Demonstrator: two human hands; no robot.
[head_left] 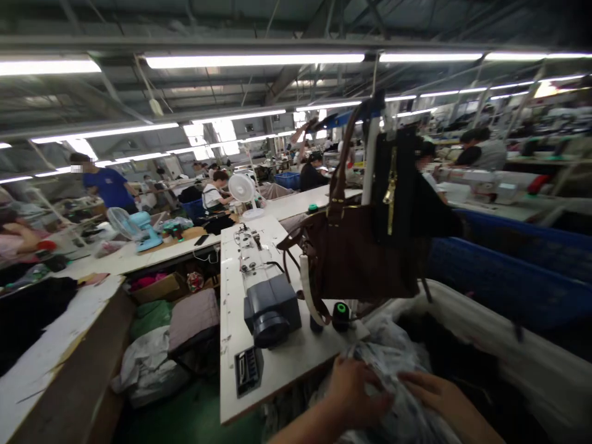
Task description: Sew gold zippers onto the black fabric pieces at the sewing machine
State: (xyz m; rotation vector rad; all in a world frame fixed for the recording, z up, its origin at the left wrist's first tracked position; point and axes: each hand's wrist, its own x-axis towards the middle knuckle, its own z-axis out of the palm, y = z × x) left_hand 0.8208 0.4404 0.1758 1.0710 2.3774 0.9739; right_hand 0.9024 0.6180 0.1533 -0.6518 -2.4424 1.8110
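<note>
**Both hands flat on a patterned cloth bundle at the bottom of the frame**

Lower centre: left hand laid palm-down on a pale, patterned fabric bundle, fingers loosely spread and pressing into the cloth, nothing pinched. Just to its right, right hand likewise flat on the same bundle, fingers extended toward the left hand and nearly meeting it. Both forearms cut off by the bottom edge.

Bundle heaped at the near edge of the white sewing table, spilling rightward into a white-rimmed bin. Long axis hard to fix: crumpled, blurred, running roughly from the lower centre up toward the table's corner; lower end hidden beneath the hands and lost off-frame. Print on the cloth too smeared to read.

Mid-frame: grey sewing machine, long body pointing away up the table, motor end nearest. Right of it, a brown handbag hanging from a pole, beside a black garment with a gold zip. Small black device with a green ring below the bag. Dark contents of the bin not discernible.
</note>
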